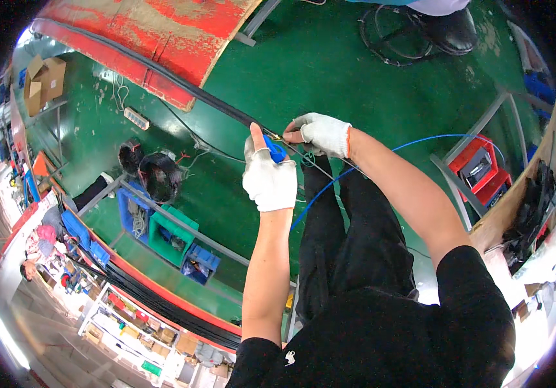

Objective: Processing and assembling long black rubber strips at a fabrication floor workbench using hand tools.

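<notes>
The black cable (210, 99) runs lengthwise along one edge of the red table (181, 45) and beyond its corner to both hands. The left hand (270, 180), nearer the table, grasps a blue tool (275, 151) beside the cable; the right hand (325, 134), farther from the table, apparently pinches the cable's slender end.

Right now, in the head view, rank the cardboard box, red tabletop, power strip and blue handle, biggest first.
1. Red tabletop
2. Cardboard box
Power strip and blue handle: too alike to rank.
</notes>
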### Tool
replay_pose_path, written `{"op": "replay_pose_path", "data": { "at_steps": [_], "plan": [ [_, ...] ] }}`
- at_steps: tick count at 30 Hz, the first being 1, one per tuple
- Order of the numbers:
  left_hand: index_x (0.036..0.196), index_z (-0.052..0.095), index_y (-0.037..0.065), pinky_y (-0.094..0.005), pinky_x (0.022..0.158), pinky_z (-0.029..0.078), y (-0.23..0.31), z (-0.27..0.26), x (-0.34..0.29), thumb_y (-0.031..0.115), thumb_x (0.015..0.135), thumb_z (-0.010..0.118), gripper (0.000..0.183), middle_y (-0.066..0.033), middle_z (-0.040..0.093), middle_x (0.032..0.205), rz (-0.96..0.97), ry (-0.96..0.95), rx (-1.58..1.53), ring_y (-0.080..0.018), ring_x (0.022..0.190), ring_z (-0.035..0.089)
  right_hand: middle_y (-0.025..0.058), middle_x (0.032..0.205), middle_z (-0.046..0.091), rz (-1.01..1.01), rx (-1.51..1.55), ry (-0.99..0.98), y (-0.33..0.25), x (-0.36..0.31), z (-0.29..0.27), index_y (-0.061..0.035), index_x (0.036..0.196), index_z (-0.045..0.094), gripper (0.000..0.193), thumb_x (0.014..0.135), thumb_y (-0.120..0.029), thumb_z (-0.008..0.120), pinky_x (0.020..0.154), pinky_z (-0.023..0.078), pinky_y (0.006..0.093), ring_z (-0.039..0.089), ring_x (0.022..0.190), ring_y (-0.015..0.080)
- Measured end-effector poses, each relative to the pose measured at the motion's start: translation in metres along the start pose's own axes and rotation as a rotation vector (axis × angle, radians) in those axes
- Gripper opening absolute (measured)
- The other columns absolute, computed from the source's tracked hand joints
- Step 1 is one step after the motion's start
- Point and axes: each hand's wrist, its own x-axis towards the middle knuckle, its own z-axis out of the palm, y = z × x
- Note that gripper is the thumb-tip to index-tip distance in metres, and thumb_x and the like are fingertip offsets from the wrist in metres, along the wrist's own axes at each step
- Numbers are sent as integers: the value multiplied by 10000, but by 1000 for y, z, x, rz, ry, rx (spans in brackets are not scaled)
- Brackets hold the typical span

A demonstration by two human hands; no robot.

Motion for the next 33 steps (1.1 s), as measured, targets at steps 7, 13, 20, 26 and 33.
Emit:
{"op": "replay_pose_path", "data": {
  "at_steps": [7,13,20,26,33],
  "plan": [
    [1618,405,142,-406,936,582,-4,4,-1,32,798,746,895,-192,615,1430,23,8,-41,-352,1101,707,-25,719,564,34,1,-10,4,-16,-4,-42,1114,711,271,1004,-289,733,470,272,290,402,526,69],
    [1631,379,155,-413,878,591,-9,8,-1,31,796,744,920,-167,642,1322,66,46,-21,-335,1010,715,-32,718,567,37,-91,-7,19,-16,-9,-62,1079,718,240,1011,-292,721,473,270,289,409,544,65],
    [1637,368,158,-426,897,584,-14,7,1,48,774,772,959,-170,637,1346,70,37,-35,-355,1037,712,-16,850,639,35,65,-36,27,-13,-11,-79,1096,723,315,1042,-384,660,494,295,254,420,579,64],
    [1661,327,157,-410,871,589,-15,3,0,47,783,776,992,-184,683,1207,91,16,-27,-368,974,720,30,1003,688,-98,-3,270,12,-31,-15,-62,1176,725,427,1064,-454,598,549,380,266,461,661,72],
    [1617,297,59,-536,742,591,-25,14,-75,6,740,701,967,-235,697,1049,246,-126,-172,-452,846,709,-46,782,541,-272,-1,331,-4,-124,10,-104,954,656,290,1018,-387,675,570,327,249,440,674,59]
  ]
}}
